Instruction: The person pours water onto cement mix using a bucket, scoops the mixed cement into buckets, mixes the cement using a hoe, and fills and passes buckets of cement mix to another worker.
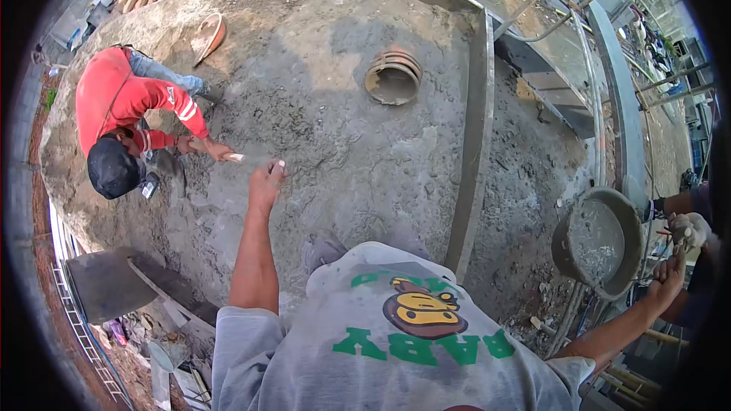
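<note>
We see one bucket (pixel 562 253) of grey mix near our right hand (pixel 667 278), and our left hand (pixel 266 181) over wet ground (pixel 350 175). Both hands' fingers are bent; we can't tell if they hold anything. Our shirt (pixel 403 350) says BABY. Two other people (pixel 110 95) are near.

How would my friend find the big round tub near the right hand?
Find the long grey beam beside the grey floor, then look right of it. Just left of the wearer's right hand is the wide round tub. Unlike the stacked buckets on the floor, it has pale grey mush inside.
</note>
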Available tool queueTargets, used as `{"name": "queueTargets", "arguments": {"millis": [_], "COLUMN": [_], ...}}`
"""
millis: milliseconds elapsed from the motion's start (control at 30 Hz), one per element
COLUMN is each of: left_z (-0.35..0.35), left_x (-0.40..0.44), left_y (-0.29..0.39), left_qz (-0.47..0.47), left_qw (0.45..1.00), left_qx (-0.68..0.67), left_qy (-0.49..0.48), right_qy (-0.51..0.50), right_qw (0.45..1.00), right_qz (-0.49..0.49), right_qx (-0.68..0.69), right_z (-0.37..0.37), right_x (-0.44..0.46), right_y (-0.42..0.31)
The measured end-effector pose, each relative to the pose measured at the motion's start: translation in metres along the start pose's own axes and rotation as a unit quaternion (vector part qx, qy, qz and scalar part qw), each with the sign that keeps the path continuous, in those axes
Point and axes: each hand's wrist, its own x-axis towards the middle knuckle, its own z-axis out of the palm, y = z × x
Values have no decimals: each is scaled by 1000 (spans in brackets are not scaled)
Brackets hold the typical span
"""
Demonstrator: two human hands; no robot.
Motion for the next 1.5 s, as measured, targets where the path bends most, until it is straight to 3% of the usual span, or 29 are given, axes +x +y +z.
{"name": "queueTargets", "arguments": {"millis": [200,267,300,333,367,400,467,500,567,600,633,700,767,833,867,967,1033,1200,1400,1500], "left_z": [34,60,70,81,94,102,114,122,128,127,127,123,132,128,125,122,121,121,156,206], "left_x": [-6,9,13,15,19,24,33,40,57,67,77,101,102,133,147,183,208,241,224,266], "left_y": [-25,-40,-50,-47,-41,-37,-40,-42,-64,-77,-88,-113,-132,-132,-116,-51,-38,-41,-88,-101], "left_qz": [-73,-69,-72,-73,-74,-75,-83,-84,-116,-131,-154,-199,-254,-282,-279,-254,-210,-286,-389,-438], "left_qw": [997,997,997,997,996,996,992,989,987,986,980,968,953,946,950,962,975,951,920,897], "left_qx": [-18,-23,-27,-33,-40,-47,-96,-120,-109,-104,-123,-143,-137,-104,-106,-100,-70,-105,-34,-54], "left_qy": [21,9,6,-3,-12,-23,-18,-20,-5,4,22,55,88,122,94,11,-27,54,-1,2], "right_qy": [188,212,237,277,353,419,351,218,-28,-105,-183,-278,-378,-472,-519,-534,-583,-627,-551,-507], "right_qw": [979,920,857,750,579,463,636,761,927,951,948,895,793,691,664,621,581,524,589,629], "right_qz": [-4,-189,-283,-411,-529,-577,-584,-541,-354,-249,-168,-117,-140,-101,-75,-77,-46,-27,37,82], "right_qx": [-76,-270,-358,-439,-510,-526,-362,-284,-119,-153,-199,-330,-456,-537,-534,-568,-566,-576,-591,-584], "right_z": [-66,-40,-25,-6,16,44,135,188,267,310,345,417,469,518,536,581,613,689,767,795], "right_x": [51,38,34,34,36,37,17,4,19,21,37,43,57,39,38,3,-27,-58,-50,-34], "right_y": [0,-4,-7,-10,-16,-16,6,26,82,110,145,217,307,362,398,468,479,540,657,711]}}
